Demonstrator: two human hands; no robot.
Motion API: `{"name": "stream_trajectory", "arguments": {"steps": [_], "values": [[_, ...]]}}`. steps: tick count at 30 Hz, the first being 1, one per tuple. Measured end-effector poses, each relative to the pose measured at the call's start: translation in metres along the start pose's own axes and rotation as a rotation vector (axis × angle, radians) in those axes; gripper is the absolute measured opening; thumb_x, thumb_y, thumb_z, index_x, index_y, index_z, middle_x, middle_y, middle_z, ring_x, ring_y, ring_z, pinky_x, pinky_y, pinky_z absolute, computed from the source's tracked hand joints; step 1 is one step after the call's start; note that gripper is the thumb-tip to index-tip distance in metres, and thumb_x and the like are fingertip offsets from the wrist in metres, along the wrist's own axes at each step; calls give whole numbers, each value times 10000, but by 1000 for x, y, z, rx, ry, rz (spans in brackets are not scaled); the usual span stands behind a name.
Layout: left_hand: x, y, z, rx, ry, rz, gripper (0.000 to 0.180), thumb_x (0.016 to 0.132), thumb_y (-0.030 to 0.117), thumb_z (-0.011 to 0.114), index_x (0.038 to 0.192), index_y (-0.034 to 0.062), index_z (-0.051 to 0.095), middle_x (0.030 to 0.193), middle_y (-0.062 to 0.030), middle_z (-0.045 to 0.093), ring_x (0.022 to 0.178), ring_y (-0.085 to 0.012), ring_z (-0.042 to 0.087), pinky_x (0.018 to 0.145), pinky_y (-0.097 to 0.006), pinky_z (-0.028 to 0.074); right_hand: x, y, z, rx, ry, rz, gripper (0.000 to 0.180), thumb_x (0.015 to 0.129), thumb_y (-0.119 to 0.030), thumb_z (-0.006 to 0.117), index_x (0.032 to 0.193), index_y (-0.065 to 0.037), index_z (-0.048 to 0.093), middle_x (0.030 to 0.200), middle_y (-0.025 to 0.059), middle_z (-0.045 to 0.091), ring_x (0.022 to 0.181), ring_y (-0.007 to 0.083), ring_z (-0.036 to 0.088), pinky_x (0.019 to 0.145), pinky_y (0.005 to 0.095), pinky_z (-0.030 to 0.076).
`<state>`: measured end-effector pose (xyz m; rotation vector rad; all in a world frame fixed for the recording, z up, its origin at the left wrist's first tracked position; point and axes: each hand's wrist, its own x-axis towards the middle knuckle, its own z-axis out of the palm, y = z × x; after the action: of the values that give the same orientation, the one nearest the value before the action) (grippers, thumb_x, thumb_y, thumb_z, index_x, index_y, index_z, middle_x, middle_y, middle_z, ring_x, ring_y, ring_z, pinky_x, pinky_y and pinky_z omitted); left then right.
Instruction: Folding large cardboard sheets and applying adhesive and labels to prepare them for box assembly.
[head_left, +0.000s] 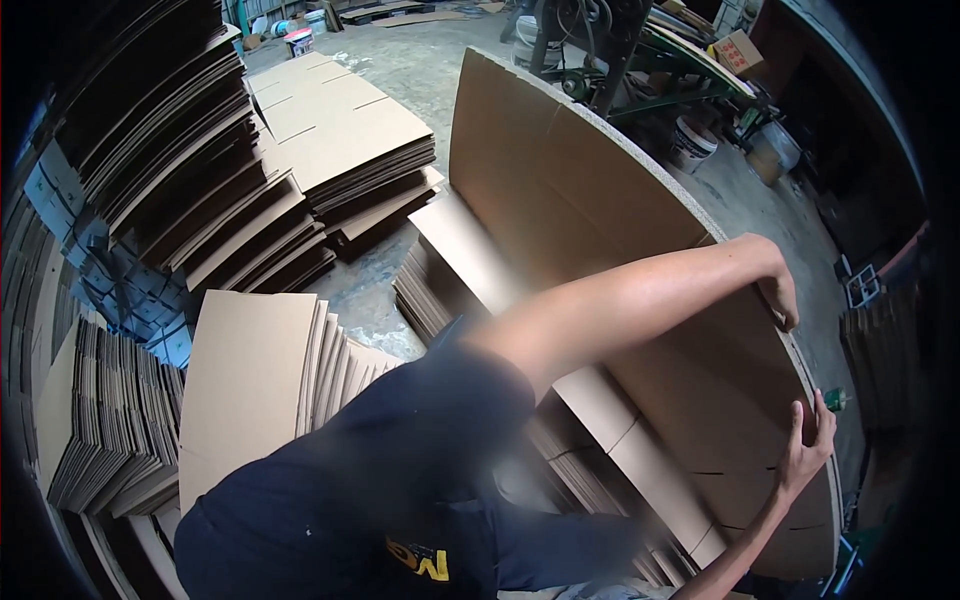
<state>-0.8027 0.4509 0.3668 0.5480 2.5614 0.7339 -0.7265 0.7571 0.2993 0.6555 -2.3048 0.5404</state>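
A large brown cardboard sheet [580, 190] stands tilted on its side at the right, its pale corrugated edge curving from the far middle to the lower right. I cannot tell whether it is one sheet or several together. Across it reaches my left arm, and my left hand [778, 280] bends over the upper edge, fingers hooked on the outer side. Lower along that edge, my right hand [808, 448] grips with the thumb apart from the fingers. Below the sheet lies a stack of flat cardboard [610, 410], partly hidden by my arm and dark shirt.
Flat cardboard stacks [340, 120] fill the far left, beside a tall dark pile [160, 120]. Upright folded sheets [250, 370] stand nearer. Beyond the held sheet are a machine [600, 60], a white bucket [693, 140] and a small green object [835, 400].
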Motion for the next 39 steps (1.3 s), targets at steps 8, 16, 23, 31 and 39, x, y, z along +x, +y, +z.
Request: {"name": "stream_trajectory", "arguments": {"steps": [8,16,23,31,39], "values": [[19,1,-3,19,-9,8,576,877,549,588,1349,229,672,1442,-85,605,1246,-260,589,1041,-453,449,-7,-2,2,-175,101,-115,344,971,-184,726,1261,-5,687,1225,128,577,1128,278,619,957,371,516],[20,5,-2,-128,-170,-36,532,884,543,570,1303,237,693,1409,-93,614,1189,-253,595,1016,-442,443,-22,-13,-9,-115,55,23,341,954,-238,742,1173,10,660,1112,153,669,1065,310,636,961,414,493],[9,6,0,18,-82,20,678,889,567,558,1411,138,601,1494,-73,560,1295,-216,538,1069,-436,417,-4,4,-5,70,27,-8,377,986,-226,702,1285,0,666,1124,164,690,1020,262,671,909,384,523],[7,8,0,11,-101,15,682,877,562,574,1396,119,608,1466,-89,581,1264,-230,568,1067,-445,426,-2,8,-22,6,-111,78,345,1008,-243,681,1297,-54,690,1096,126,662,992,214,668,890,333,543],[31,7,5,67,-37,29,642,885,537,514,1433,212,593,1500,-115,550,1285,-246,546,1070,-455,411,-13,-13,-6,-210,132,-126,372,928,-252,777,1142,32,670,1262,150,561,1172,312,570,995,402,468]]}}
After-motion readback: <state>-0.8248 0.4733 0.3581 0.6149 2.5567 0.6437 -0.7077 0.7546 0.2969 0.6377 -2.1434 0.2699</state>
